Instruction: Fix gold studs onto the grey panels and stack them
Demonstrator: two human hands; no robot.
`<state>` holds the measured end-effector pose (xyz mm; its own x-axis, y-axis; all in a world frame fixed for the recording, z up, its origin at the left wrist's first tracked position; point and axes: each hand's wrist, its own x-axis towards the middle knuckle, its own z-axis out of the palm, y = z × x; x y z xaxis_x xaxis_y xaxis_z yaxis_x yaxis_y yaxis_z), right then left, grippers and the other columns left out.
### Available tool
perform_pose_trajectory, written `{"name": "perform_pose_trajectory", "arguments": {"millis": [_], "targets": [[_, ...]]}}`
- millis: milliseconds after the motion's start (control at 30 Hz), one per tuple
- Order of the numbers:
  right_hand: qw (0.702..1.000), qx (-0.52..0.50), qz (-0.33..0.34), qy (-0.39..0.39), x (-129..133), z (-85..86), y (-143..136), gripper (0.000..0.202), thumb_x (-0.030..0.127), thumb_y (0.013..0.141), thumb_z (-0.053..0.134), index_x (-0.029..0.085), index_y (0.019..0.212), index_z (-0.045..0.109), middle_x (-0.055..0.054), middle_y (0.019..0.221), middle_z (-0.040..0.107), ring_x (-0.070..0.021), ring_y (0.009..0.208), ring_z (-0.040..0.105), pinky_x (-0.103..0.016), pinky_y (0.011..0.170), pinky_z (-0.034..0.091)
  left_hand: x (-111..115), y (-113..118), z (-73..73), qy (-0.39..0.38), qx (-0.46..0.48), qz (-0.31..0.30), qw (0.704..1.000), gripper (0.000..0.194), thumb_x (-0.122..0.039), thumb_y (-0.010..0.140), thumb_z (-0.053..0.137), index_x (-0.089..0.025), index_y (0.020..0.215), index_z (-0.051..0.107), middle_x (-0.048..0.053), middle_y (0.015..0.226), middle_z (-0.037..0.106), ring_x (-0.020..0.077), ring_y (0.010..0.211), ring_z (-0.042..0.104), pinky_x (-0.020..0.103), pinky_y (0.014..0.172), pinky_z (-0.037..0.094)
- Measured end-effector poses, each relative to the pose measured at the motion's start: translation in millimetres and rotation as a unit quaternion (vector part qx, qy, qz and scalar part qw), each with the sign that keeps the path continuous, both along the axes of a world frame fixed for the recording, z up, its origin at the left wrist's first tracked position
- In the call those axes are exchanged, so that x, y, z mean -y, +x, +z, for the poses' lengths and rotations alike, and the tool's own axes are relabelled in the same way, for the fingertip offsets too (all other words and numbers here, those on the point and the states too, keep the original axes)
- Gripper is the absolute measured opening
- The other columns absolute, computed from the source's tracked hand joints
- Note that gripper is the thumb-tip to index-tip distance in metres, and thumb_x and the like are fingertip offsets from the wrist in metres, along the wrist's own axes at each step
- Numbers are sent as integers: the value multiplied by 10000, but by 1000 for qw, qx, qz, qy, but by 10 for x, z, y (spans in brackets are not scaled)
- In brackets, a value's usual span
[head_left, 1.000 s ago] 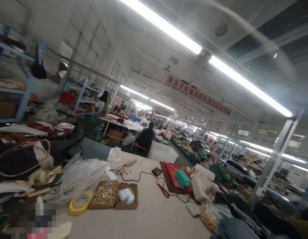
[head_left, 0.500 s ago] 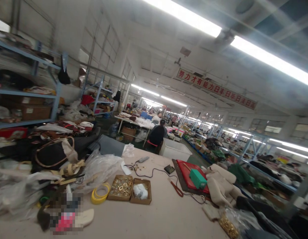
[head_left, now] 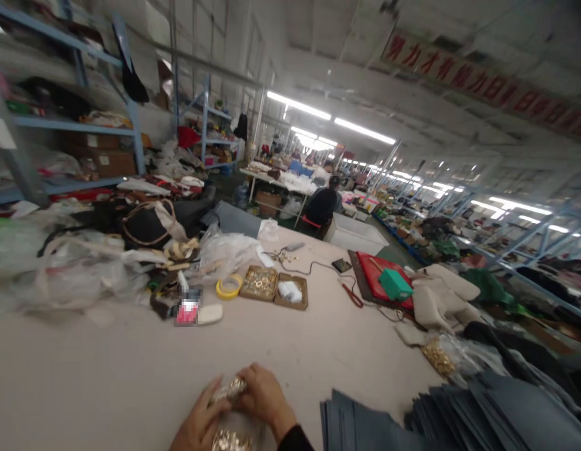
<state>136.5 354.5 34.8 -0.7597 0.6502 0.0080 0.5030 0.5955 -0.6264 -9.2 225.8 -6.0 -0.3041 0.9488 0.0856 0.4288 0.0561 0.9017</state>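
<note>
Near the bottom centre, my left hand (head_left: pixel 203 416) and my right hand (head_left: pixel 266 394) close around a clump of shiny gold metal pieces (head_left: pixel 231 389). More gold pieces (head_left: pixel 231 440) lie just below, between my hands, at the frame's lower edge. What contains them is blurred. Farther up the table (head_left: pixel 271 341) sit a box of gold fittings (head_left: pixel 259 282) and a box with a white bag (head_left: pixel 290 291), with a yellow tape roll (head_left: pixel 229 286) to their left.
Dark blue-grey sheets (head_left: pixel 365 426) are stacked at the lower right. A green box (head_left: pixel 396 285) rests on a red pad (head_left: pixel 375 266). Plastic bags (head_left: pixel 97 269) crowd the left; a person (head_left: pixel 322 203) sits beyond the table.
The view has tilted down and swung left. Both my hands, the gold pieces between them and the stacked sheets have come into view.
</note>
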Motion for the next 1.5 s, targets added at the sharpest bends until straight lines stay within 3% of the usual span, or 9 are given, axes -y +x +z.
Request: {"name": "perform_pose_trajectory", "arguments": {"millis": [100,167,433,567,733,967,1100,1300,1500], "targets": [[996,-3,-51,-71,57,-45,208,274,201,657,743,181,924,687,-46,890,671,-211,829,597,-303,737,439,233,54,21,2,-80,45,996,417,-342,971,315,-161,1151,645,185,1442,443,306,1314,483,536,1120,393],[988,-9,-98,-119,36,-84,360,262,247,699,711,169,948,680,-38,865,681,-204,799,600,-300,723,435,374,62,69,-25,-88,37,995,409,-385,983,349,-144,1220,579,189,1418,462,289,1328,461,507,1138,378],[958,3,-229,-173,-300,-233,1074,484,467,765,625,73,1042,675,-142,937,717,-274,839,662,-385,775,513,650,188,169,-58,-150,-152,975,868,-497,778,756,-133,1471,381,173,1508,400,338,1417,307,501,1201,233],[969,34,-229,-81,-361,-242,1254,583,483,760,620,13,1102,661,-249,1098,661,-376,1061,598,-525,977,432,494,241,171,-65,-168,-196,964,839,-377,767,788,-143,1469,393,166,1530,370,369,1457,195,574,1206,74],[981,25,-194,3,-216,-323,1133,792,400,768,669,43,1425,407,-232,1409,486,-333,1315,439,-485,1130,332,295,262,163,-74,-151,-237,957,548,-221,820,709,-157,1340,547,170,1431,489,350,1372,357,552,1183,173],[978,20,-201,51,-34,-416,903,579,317,895,518,100,1426,444,-214,1414,473,-358,1273,398,-568,1093,307,134,249,279,-64,-13,-191,979,243,-260,925,512,-214,1052,713,111,998,665,294,1026,547,550,1123,253],[976,-33,-215,17,-63,-432,909,522,338,880,506,114,1351,529,-193,1344,543,-325,1213,441,-549,1087,319,109,266,365,-92,167,-93,977,318,-420,930,532,-211,1104,696,106,1151,667,291,1119,548,461,1096,338],[924,-161,-306,-165,44,-295,836,585,493,860,535,95,1287,568,-192,1345,567,-288,1246,505,-481,1100,360,80,295,471,-169,480,35,860,500,-434,969,450,-96,1336,483,193,1270,607,283,1053,647,388,885,519],[833,-269,-306,-375,390,72,508,566,580,908,417,76,1121,559,-194,1082,669,-244,874,668,-388,775,549,67,282,528,-184,624,81,755,397,-413,976,494,-143,1263,541,136,1216,626,200,941,661,282,771,531]]}}
